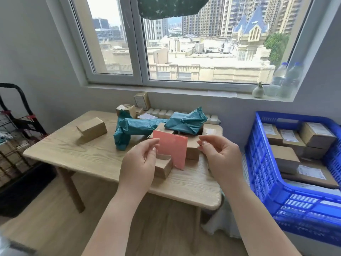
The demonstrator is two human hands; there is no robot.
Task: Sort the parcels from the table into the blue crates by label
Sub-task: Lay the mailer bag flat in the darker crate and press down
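Pink parcel up for a label check

My left hand (140,159) pinches the flat, stiff pink parcel (170,149) above the wooden desk's (73,150) near edge; right hand's (219,154) fingers (203,145) are loosely curled, empty. It seems light: hold its edges.

bg: window (166,43) w/ city view | sill: sm. vase (258,91), water bottles (285,80) | left: black trolley (16,111)
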